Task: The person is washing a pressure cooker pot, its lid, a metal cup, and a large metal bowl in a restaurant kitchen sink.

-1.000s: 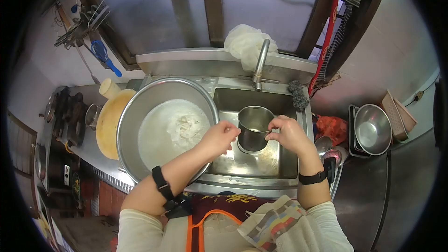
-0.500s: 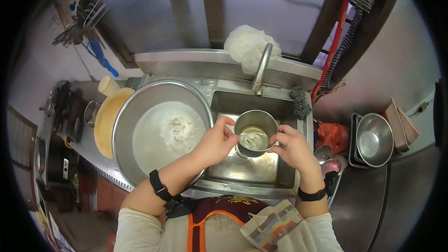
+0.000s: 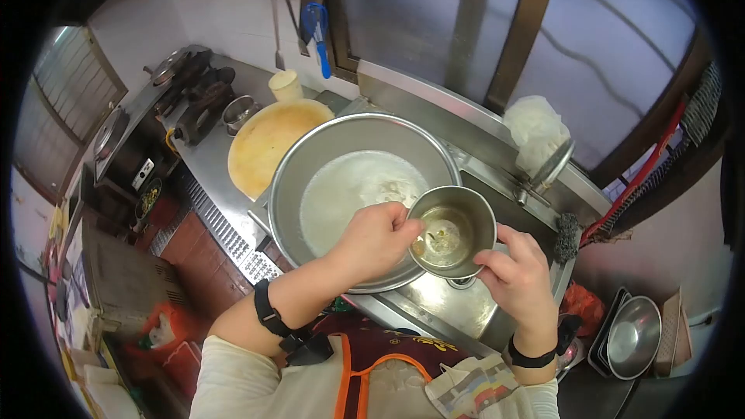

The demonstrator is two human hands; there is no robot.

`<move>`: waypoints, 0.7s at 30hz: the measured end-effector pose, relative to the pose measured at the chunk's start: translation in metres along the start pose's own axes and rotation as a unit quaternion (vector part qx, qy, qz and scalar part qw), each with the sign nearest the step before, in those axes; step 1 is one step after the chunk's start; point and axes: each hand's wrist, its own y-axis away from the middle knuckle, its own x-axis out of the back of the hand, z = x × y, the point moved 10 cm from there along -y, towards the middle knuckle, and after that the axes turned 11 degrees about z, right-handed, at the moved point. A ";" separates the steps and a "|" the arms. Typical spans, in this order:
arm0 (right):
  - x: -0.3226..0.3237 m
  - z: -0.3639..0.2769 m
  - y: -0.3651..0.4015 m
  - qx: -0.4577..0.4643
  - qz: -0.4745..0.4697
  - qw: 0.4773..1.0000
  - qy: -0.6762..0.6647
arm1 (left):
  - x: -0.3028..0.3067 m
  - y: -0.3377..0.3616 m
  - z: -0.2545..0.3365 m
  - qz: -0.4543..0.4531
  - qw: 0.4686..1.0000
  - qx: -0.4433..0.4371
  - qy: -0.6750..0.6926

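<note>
Head view: the left hand [image 3: 379, 239] and right hand [image 3: 518, 270] pinch opposite sides of the steel cup [image 3: 456, 226], fingers closed at its rim. Its mouth faces up above the sink [image 3: 444, 304]; leftward, nearer the left hand, lies the big basin [image 3: 301, 172].

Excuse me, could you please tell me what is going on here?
A person's left hand and right hand hold opposite sides of a metal cup, with small bits showing inside. In this view, it overlaps the sink and the rim of a basin of cloudy liquid.
</note>
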 end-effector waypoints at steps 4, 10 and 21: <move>-0.020 -0.013 -0.008 0.026 -0.032 0.999 -0.011 | 0.024 0.010 -0.020 0.057 0.997 0.001 0.056; -0.029 -0.003 0.013 0.000 -0.042 0.999 -0.007 | 0.012 0.012 -0.021 0.041 0.999 -0.022 0.018; -0.007 0.168 0.103 -0.449 0.088 0.819 -0.347 | -0.051 -0.023 0.049 0.078 0.965 -0.231 -0.096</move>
